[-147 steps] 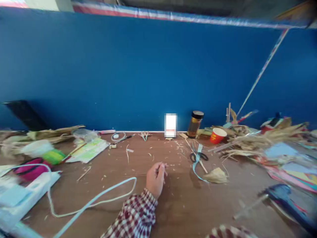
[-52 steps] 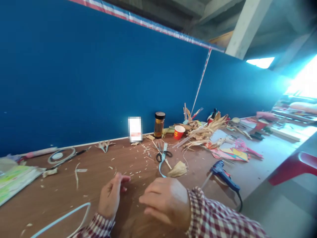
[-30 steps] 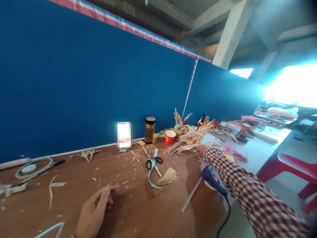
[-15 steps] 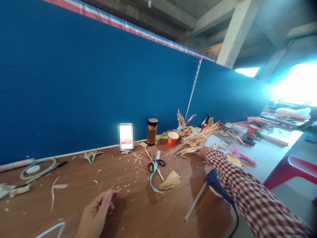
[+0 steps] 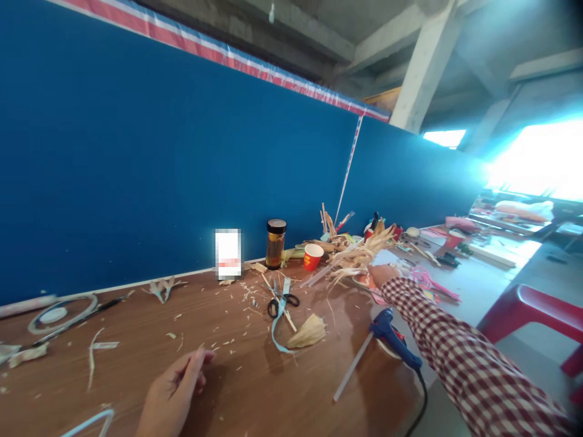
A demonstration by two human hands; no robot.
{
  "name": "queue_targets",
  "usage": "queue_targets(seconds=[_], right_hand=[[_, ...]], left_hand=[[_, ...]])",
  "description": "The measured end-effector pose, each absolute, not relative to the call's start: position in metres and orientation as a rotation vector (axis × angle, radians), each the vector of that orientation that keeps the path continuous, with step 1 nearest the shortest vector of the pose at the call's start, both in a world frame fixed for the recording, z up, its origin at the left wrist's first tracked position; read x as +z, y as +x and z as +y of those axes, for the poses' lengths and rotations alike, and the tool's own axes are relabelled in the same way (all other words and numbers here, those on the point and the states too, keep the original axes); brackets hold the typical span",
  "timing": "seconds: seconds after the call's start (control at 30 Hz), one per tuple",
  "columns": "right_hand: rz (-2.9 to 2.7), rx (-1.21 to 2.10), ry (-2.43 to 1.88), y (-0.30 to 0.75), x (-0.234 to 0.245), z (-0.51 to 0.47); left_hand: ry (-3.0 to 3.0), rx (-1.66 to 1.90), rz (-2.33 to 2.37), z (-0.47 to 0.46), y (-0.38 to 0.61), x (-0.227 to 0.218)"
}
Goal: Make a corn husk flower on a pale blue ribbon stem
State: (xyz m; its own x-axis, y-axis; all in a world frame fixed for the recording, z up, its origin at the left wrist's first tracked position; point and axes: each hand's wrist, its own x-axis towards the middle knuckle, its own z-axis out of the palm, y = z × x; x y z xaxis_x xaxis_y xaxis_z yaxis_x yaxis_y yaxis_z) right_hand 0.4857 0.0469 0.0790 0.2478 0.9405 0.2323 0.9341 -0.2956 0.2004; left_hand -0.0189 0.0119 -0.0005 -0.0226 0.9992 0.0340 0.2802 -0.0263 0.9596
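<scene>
My left hand (image 5: 175, 388) rests low on the brown table, its fingers curled in with nothing visible in them. Across to the right, my right hand (image 5: 383, 276) reaches out beside a heap of dry corn husks (image 5: 359, 258). Its fingers are hardly visible against an orange-pink sheet (image 5: 368, 281), so I cannot make out whether it grips that. Nearer me, a blue glue gun (image 5: 392, 334) lies with a clear glue stick (image 5: 353, 370) pointing toward the front. Between my hands are black-handled scissors (image 5: 282, 301), a light blue ribbon (image 5: 276, 334) and a loose piece of husk (image 5: 310, 332).
At the back stand a dark-lidded jar (image 5: 275, 246) and a red paper cup (image 5: 313, 258) before a blue partition (image 5: 182, 152). Husk scraps litter the table (image 5: 255, 394). Pink cord (image 5: 426, 278) lies beyond my right arm; a red stool (image 5: 532, 303) stands at right.
The view has shifted slightly. The orange-pink sheet now shows by my right hand, where it was not visible before. My left hand keeps its curled pose on the table.
</scene>
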Motion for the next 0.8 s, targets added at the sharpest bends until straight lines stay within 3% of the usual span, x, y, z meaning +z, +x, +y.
queue_targets(seconds=[0.3,0.6,0.8], right_hand=[[1.712,0.565,2.292,0.499,0.116,0.024],[1.547,0.6,2.534,0.531,0.16,-0.027],[1.872,0.534,2.631,0.472,0.171,-0.033]], left_hand=[[1.464,1.108,1.404,0.015,-0.02,-0.006],[1.45,1.152,1.358,0.015,-0.019,-0.005],[1.387,1.225,1.288,0.01,-0.015,0.002]])
